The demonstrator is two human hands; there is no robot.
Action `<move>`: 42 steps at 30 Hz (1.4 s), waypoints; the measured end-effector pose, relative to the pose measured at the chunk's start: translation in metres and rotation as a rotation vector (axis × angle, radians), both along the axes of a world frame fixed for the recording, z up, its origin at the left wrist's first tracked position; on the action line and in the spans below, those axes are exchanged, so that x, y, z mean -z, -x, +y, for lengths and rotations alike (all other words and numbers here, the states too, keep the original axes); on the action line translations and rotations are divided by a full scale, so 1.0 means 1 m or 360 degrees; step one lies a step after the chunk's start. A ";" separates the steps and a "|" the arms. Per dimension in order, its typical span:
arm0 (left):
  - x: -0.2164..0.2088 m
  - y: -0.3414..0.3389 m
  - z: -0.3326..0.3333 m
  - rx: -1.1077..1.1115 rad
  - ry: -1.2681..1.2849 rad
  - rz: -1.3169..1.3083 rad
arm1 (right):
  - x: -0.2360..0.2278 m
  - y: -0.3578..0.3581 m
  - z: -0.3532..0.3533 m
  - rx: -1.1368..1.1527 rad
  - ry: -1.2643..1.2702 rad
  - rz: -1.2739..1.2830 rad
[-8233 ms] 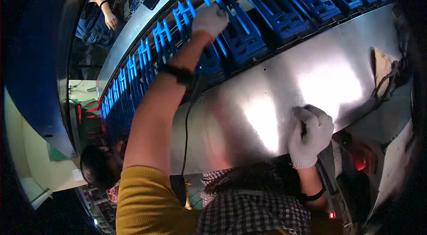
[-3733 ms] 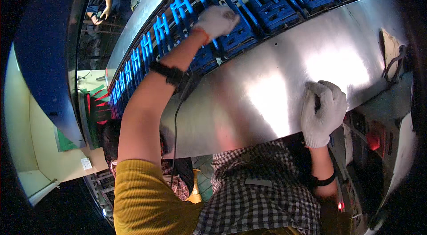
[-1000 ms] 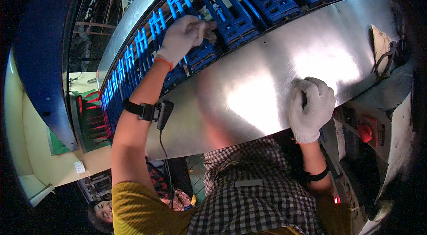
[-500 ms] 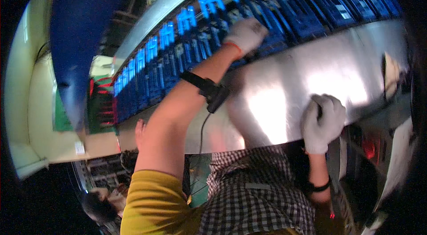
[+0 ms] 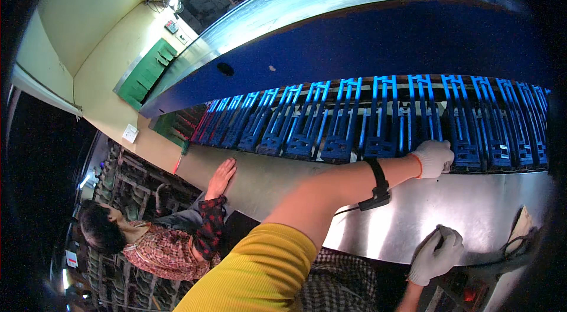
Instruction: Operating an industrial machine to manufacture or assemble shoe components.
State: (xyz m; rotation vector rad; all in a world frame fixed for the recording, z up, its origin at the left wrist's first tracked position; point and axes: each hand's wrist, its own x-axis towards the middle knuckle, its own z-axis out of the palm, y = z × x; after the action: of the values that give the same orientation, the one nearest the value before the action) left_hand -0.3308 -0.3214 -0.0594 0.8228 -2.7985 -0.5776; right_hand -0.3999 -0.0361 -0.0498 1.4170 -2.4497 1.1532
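My left hand, in a white knit glove with an orange cuff, reaches to the front ends of a long row of blue metal frames. Its fingers are curled down at the lower end of one frame; what they grip, if anything, is hidden. Over the near edge of the shiny metal worktop is my right hand, gloved in white too. Its fingers are loosely curled into a fist around a dark hollow, and nothing shows sticking out. A black device is strapped to my left forearm.
A broad blue panel runs above the frames. At the left a person sits close to the worktop, one bare hand on it. A green part and a white socket are on the cream wall. A tan piece lies far right.
The view has swung left and up, bringing in the seated person. My left hand has come from over the frames to their front ends. My right hand stays curled by the worktop's near edge.
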 end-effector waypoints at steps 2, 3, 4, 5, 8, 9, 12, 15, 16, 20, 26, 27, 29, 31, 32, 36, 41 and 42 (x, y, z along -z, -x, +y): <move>0.003 -0.002 -0.001 0.0042 0.0011 0.0032 | 0.000 0.000 -0.002 0.0011 0.0011 0.0019; 0.003 -0.008 -0.002 0.0085 -0.0005 -0.0034 | 0.001 0.000 -0.002 0.0001 0.0024 0.0016; 0.001 -0.017 -0.005 0.0132 -0.0007 -0.0106 | 0.001 -0.001 -0.003 0.0000 0.0047 -0.0005; -0.002 -0.026 -0.008 0.0144 0.0012 -0.0215 | 0.001 -0.002 -0.003 0.0006 0.0073 0.0020; -0.019 -0.063 -0.013 0.0180 -0.0008 -0.0425 | -0.001 -0.005 -0.002 -0.0012 0.0061 -0.0001; -0.026 -0.077 -0.013 0.0130 0.0013 -0.0521 | -0.002 -0.005 -0.002 -0.0024 0.0081 0.0025; -0.043 -0.107 -0.008 -0.0015 -0.0177 -0.0483 | -0.002 -0.007 -0.003 0.0002 0.0065 -0.0006; -0.038 -0.104 0.008 -0.0233 -0.0236 -0.0091 | -0.001 -0.008 -0.004 0.0017 0.0031 0.0025; -0.031 -0.097 0.013 -0.0388 -0.0255 0.0175 | 0.000 -0.008 -0.004 0.0021 0.0032 0.0024; 0.002 -0.054 -0.002 -0.0495 -0.0035 0.0159 | 0.004 -0.010 -0.002 0.0031 0.0049 -0.0007; 0.015 -0.038 -0.058 -0.0559 0.0011 0.0056 | 0.006 -0.012 -0.005 0.0003 -0.0003 -0.0047; 0.011 -0.036 -0.070 -0.0589 0.0090 0.0121 | 0.006 -0.012 -0.006 0.0053 -0.0017 -0.0047; 0.004 -0.029 -0.090 -0.0884 -0.0014 -0.0062 | 0.007 -0.011 -0.007 -0.0007 0.0008 -0.0017; 0.000 -0.022 -0.103 -0.0861 0.0157 -0.0147 | 0.008 -0.010 -0.005 -0.0030 0.0097 0.0006; -0.001 -0.022 -0.106 -0.0832 0.0133 -0.0179 | 0.008 -0.009 -0.004 -0.0024 0.0075 -0.0034; 0.013 -0.041 -0.076 -0.0599 -0.0172 -0.0036 | 0.012 -0.001 -0.004 -0.0032 0.0049 0.0018; 0.013 -0.081 -0.039 -0.0637 -0.0114 0.0009 | 0.018 0.004 -0.007 -0.0055 0.0150 -0.0032; 0.010 -0.080 -0.044 -0.0645 -0.0068 0.0053 | 0.017 0.004 -0.008 -0.0036 0.0154 -0.0003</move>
State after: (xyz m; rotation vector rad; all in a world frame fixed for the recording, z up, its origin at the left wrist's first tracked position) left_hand -0.2506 -0.3651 -0.0697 1.3281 -2.4901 -0.5720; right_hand -0.4035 -0.0439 -0.0672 1.4204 -2.3505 1.2596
